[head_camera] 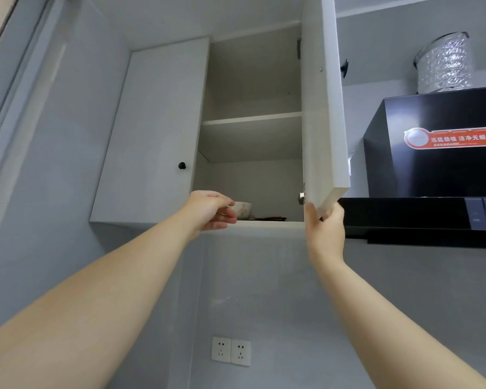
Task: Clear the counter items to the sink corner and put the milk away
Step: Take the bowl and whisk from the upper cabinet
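Observation:
I look up at a white wall cabinet (253, 224) whose right door (324, 108) stands open. My right hand (324, 220) grips that door's lower corner, thumb on the inner face. At the front edge of the bottom shelf my left hand (211, 210) reaches in with loosely curled fingers. Its fingertips lie right beside a small patterned bowl (243, 209), and I see nothing held in them. A flat dark item (270, 219) lies to the right of the bowl. No milk is in view. The upper shelf (251, 119) looks bare from below.
The cabinet's left door (155, 130) is closed, with a black knob (181, 165). To the right hangs a black range hood (438, 164) with a shiny ribbed duct (443, 63) on top. Two wall sockets (230, 350) sit on the grey wall below.

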